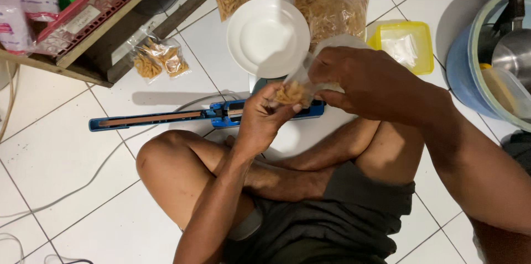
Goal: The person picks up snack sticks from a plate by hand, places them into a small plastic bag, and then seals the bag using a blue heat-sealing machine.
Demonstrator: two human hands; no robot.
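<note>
A small clear plastic bag of yellow-brown snack sticks (290,92) is held between both hands above my crossed legs. My left hand (263,120) grips the bag from below, fingers curled around its filled part. My right hand (368,81) pinches the bag's upper, empty part from the right. Just behind the hands lies a blue impulse heat sealer (166,118) on the white tiled floor, its long bar pointing left. A white bowl (268,36) stands on a scale behind the sealer.
Two filled small snack bags (160,56) lie at the left by a wooden shelf (119,23) holding a red basket (83,7). Large snack bags (332,15) sit at the back. A yellow box of plastic bags (406,45) and a blue basin (470,70) stand at right. A white cable (110,156) crosses the floor.
</note>
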